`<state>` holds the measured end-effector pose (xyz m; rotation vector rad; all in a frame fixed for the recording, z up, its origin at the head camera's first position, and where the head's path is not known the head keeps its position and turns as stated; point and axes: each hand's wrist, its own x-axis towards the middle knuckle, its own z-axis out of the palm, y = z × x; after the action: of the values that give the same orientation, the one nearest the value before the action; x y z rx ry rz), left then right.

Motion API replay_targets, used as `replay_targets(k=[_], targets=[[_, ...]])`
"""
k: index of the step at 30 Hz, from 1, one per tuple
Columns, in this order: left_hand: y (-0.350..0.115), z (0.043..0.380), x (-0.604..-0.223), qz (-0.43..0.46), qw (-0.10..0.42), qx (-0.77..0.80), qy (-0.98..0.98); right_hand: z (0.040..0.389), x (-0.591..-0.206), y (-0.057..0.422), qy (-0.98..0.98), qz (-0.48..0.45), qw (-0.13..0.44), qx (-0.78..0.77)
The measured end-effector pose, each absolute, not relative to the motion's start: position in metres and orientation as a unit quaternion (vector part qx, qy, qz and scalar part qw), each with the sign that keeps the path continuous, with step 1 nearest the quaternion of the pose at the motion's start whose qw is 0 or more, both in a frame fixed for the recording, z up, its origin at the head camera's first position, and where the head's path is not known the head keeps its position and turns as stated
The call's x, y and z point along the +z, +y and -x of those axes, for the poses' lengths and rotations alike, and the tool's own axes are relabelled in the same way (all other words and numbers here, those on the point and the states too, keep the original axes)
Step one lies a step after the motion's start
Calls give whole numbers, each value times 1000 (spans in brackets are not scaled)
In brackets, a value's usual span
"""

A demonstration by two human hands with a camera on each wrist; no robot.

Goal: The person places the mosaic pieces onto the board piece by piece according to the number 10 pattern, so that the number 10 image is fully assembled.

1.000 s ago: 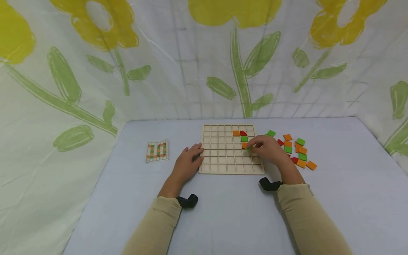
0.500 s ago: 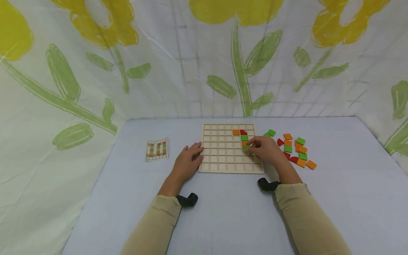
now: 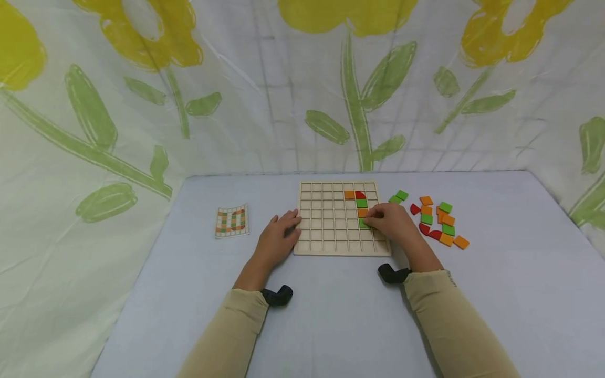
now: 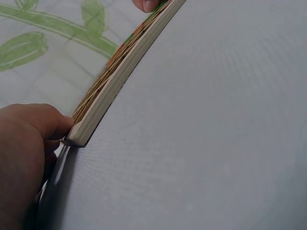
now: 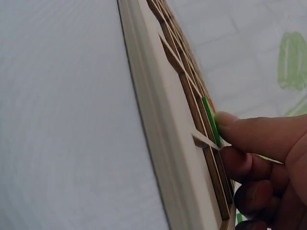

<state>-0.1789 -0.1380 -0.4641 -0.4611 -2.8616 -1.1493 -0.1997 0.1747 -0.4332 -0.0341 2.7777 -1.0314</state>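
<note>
A light wooden grid board (image 3: 324, 231) lies flat in front of me. My right hand (image 3: 396, 223) has its thumb and fingertips on a green square tile (image 3: 364, 223), which sits in a cell right of the middle; the right wrist view shows the thumb at the edge of this green tile (image 5: 211, 120). Above it in the same column are an orange tile (image 3: 362, 212), a green tile (image 3: 361, 203) and a red quarter-round tile (image 3: 360, 195), with another orange tile (image 3: 349, 195) beside the red one. My left hand (image 3: 278, 237) rests at the board's left edge, fingers extended, thumb touching the rim.
Loose green, orange and red tiles (image 3: 446, 239) lie scattered right of the board, some overlapping. A small pattern card (image 3: 231, 221) printed with a coloured grid lies to the left. A flower-printed curtain (image 3: 264, 105) hangs behind the table (image 3: 331, 315).
The green tile in my right hand has come down from a tilt to lie in the cell below the orange one. My left hand stays at the board's edge.
</note>
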Motion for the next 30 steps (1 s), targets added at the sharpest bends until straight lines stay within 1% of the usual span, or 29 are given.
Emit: replay_targets(k=[3,5,12,14,17,20,23,25,30], targets=[[-138,179,-464,146,8,-371,-917,199,-431,175,934,7,87,-348],[-139,179,-464,145,3,-369,-918,199,-430,177,933,0,76,-352],[-139,180,-464,149,1,-374,-915,203,-426,202,940,-17,-30,-339],[-138,180,-465,148,1,-377,-914,204,-426,210,945,-19,-40,-323],[-136,179,-466,148,0,-382,-912,209,-426,221,957,-23,-29,-289],[-133,178,-466,148,-2,-386,-910,217,-425,229,968,-21,14,-249],[-133,178,-465,146,-2,-387,-911,227,-421,232,973,-3,67,-219],[-134,178,-466,146,-2,-382,-913,233,-419,232,973,12,94,-209],[-138,179,-465,141,0,-374,-917,244,-410,227,974,43,114,-191]])
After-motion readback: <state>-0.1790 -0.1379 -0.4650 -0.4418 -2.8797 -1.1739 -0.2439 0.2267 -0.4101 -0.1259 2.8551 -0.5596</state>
